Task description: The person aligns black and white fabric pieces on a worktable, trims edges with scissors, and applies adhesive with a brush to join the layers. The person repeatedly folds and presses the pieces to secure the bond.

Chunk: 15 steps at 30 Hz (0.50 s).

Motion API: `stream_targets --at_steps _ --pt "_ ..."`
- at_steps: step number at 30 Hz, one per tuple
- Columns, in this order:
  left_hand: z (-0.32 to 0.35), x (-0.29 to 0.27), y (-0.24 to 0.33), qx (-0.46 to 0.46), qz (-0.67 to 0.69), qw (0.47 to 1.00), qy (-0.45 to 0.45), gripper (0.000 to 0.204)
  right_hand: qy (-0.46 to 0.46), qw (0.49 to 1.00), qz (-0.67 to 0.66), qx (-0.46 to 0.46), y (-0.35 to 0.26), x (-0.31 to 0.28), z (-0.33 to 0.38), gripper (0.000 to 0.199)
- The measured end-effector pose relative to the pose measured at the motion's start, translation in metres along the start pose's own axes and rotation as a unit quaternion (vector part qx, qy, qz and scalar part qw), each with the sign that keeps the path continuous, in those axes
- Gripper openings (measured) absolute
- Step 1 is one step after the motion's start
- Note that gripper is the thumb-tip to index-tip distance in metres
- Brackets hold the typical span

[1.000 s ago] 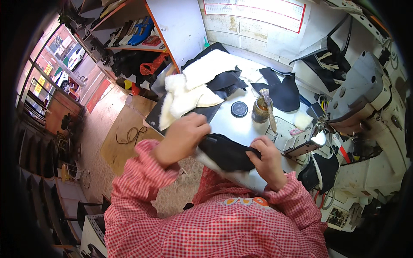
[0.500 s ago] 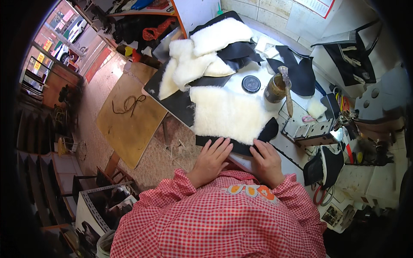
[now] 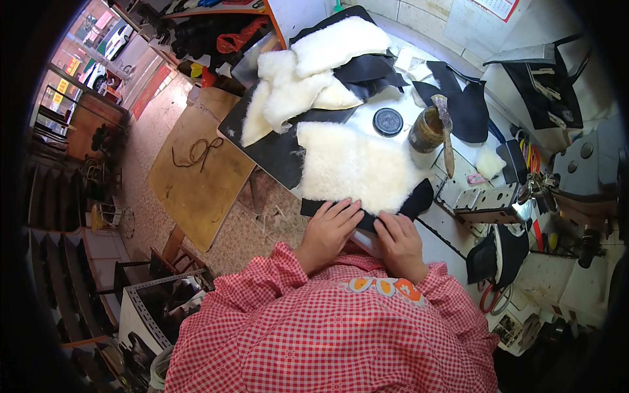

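Note:
A white fleece piece [image 3: 354, 164] lies flat on the white worktable in front of me, over a black piece [image 3: 418, 200] whose edge shows along its near and right sides. My left hand [image 3: 329, 230] rests palm down at the near edge, its fingers stretched over the black strip and touching the fleece border. Close beside it, my right hand [image 3: 398, 243] lies with extended fingers on the same edge. Both hands are open and grasp nothing.
More white fleece pieces [image 3: 341, 44] lie on black material at the far left. Behind the fleece stand a round black lid [image 3: 388, 122] and a brown glue jar [image 3: 426, 131] with a brush [image 3: 445, 134]. A sewing machine [image 3: 580, 167] is at right; scissors [image 3: 496, 298] are nearer.
My left hand has slid a little right and forward along the fleece edge, closer to my right hand. The whole view has shifted slightly.

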<state>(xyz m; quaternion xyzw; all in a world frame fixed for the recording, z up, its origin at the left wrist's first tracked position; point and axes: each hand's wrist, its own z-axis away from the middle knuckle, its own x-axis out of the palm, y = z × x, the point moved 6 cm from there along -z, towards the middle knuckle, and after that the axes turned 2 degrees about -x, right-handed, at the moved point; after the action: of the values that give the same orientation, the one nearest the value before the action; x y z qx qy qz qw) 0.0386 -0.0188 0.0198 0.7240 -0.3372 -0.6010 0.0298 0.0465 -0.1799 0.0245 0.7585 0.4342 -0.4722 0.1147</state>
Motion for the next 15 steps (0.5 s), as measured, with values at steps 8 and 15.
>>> stream_targets --at_steps 8,15 --pt "0.006 -0.009 -0.011 0.024 -0.018 0.997 0.066 0.035 -0.004 0.999 -0.051 0.008 0.004 0.008 -0.009 0.024" --pt "0.006 -0.011 -0.016 0.035 -0.012 0.994 0.101 0.03 -0.143 0.94 -0.238 0.2 0.013 -0.018 -0.029 0.021"
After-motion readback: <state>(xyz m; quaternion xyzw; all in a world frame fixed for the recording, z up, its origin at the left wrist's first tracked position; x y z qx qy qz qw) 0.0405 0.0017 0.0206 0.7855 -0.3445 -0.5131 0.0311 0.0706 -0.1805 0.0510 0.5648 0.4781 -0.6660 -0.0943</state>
